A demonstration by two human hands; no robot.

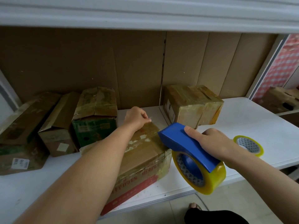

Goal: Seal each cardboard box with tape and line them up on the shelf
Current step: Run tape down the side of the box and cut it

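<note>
So you've got the box being taped (142,152) sitting near the front edge of the shelf (258,126), turned a bit so one corner pokes out over that edge. Your left hand (137,118) is at the far end of its top with the fingers curled in, pinching what looks like the loose end of the tape down onto the cardboard, which makes sense as an anchor so the strip doesn't lift while you pull. Your right hand (212,141) is wrapped around the blue tape dispenser (186,143), thumb on top, fingers curled under where I can't see them, and its nose is right at the box's right top edge, so I'd guess you're mid-run along the seam.

Room to move: three boxes (95,113) are packed along the back-left of the shelf, one more box (192,104) sits at the back just right of centre, with an open gap between them behind your left hand. The right end of the shelf has only a spare tape roll (248,145) near the front edge, so watch that with your elbow, and mind the overhanging corner when you slide the box back
</note>
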